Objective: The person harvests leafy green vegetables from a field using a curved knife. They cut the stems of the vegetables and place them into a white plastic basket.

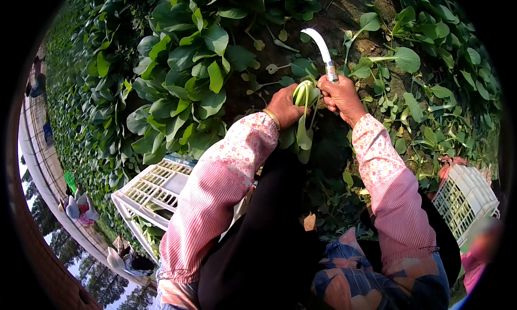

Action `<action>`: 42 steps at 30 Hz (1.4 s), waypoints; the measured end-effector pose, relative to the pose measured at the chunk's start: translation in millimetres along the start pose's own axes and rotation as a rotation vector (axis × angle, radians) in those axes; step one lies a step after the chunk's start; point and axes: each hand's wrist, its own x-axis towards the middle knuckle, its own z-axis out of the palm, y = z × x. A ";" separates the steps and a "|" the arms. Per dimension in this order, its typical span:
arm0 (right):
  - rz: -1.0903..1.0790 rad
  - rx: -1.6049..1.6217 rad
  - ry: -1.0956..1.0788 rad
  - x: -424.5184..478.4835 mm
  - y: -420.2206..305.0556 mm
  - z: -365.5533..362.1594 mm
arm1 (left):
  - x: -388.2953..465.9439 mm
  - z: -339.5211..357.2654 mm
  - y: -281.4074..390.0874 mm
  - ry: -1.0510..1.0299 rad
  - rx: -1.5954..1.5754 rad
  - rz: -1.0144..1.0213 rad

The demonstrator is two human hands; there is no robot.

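Note:
My left hand (285,106) grips a head of leafy greens (305,95), its pale stem base turned up and its leaves hanging down. Close beside it, my right hand (341,96) holds a sickle (322,45) by its handle, the curved blade pointing away from me and up to the left. The fingers of my right hand are at the edge of the greens; whether they pinch a leaf is hard to tell. Cut loose leaves (280,39) lie on the dark soil beyond my hands.
Dense leafy plants (190,72) stand to the left. A white plastic crate (161,185) with greens in it is by my left arm, and another crate (464,197) stands at the right. A person (478,253) is at the lower right; other people (83,207) are at the far left.

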 end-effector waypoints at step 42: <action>-0.017 0.076 -0.238 118.9 18.8 143.2 | -48.2 -120.4 -8.5 0.717 0.271 0.038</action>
